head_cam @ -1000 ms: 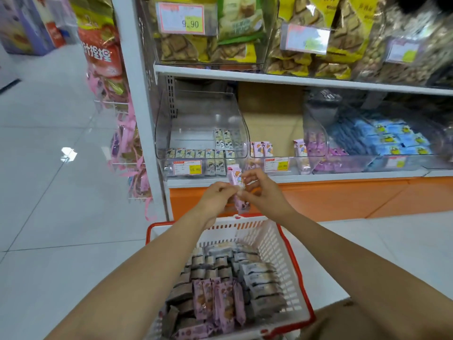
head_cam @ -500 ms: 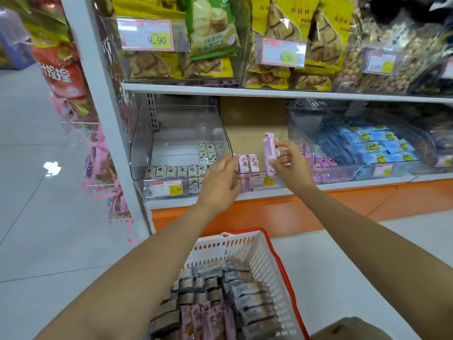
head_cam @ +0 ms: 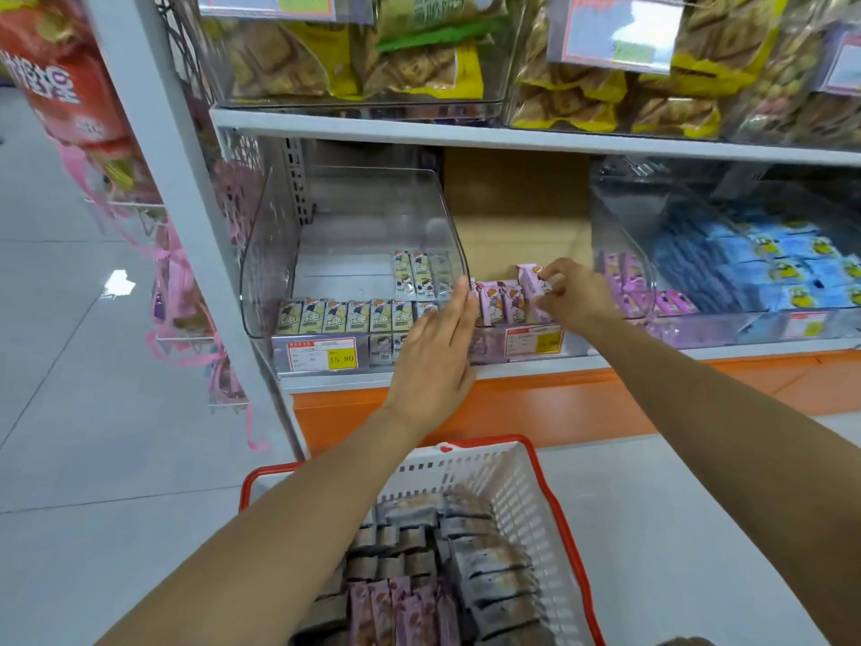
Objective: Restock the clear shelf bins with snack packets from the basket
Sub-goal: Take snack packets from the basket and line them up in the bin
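Note:
My right hand (head_cam: 570, 298) pinches a pink snack packet (head_cam: 531, 284) and holds it upright at the end of a short row of pink packets (head_cam: 496, 303) in the middle clear bin (head_cam: 522, 340). My left hand (head_cam: 433, 356) is flat with straight fingers, and its fingertips touch the left end of that row beside the wall of the left clear bin (head_cam: 354, 254). That left bin holds green packets (head_cam: 347, 315) along its front. The white basket with a red rim (head_cam: 550, 487) sits on the floor below my arms and holds several grey and pink packets (head_cam: 410, 603).
A right clear bin (head_cam: 727, 272) holds pink and blue packets. The upper shelf (head_cam: 466, 132) carries bins of yellow biscuit bags. Pink-ribboned bags (head_cam: 181, 291) hang on the shelf's left end. Grey floor tiles lie to the left and right of the basket.
My right hand carried the pink packet from in front of the shelf down into the middle bin. My left hand let go of it and moved to the row's left end. The view came closer.

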Demonstrator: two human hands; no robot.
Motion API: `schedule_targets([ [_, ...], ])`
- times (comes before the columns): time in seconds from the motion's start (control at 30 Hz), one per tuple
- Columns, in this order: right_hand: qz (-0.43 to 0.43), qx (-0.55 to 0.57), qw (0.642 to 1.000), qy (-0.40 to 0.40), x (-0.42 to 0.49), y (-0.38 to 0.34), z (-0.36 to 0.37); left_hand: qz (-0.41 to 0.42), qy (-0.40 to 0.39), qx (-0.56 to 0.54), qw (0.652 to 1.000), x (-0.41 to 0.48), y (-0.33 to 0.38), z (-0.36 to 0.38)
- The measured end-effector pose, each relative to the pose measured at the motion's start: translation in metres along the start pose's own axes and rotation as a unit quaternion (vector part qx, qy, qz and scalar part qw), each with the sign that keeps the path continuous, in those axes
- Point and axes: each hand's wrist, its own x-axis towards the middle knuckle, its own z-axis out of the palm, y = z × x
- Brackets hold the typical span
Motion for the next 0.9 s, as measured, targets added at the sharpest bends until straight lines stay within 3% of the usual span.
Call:
schedule_targets([
  [0.13, 0.013, -0.077, 0.995, -0.063, 0.000, -0.002, 0.004, -0.001, -0.002, 0.001, 1.000, 0.000, 0.000, 0.000],
  [0.3, 0.006, -0.076, 0.993, -0.090, -0.006, -0.006, -0.001, -0.002, -0.014, 0.003, 1.000, 0.000, 0.003, -0.006],
  [0.7, -0.144, 0.082, 0.986, 0.036, -0.073, -0.040, -0.012, 0.025, -0.016, 0.009, 0.999, -0.036, -0.015, -0.025],
  [0.9, -0.232, 0.125, 0.965, 0.000, -0.117, -0.066, 0.013, 0.018, 0.002, 0.037, 0.999, -0.078, -0.039, -0.035],
])
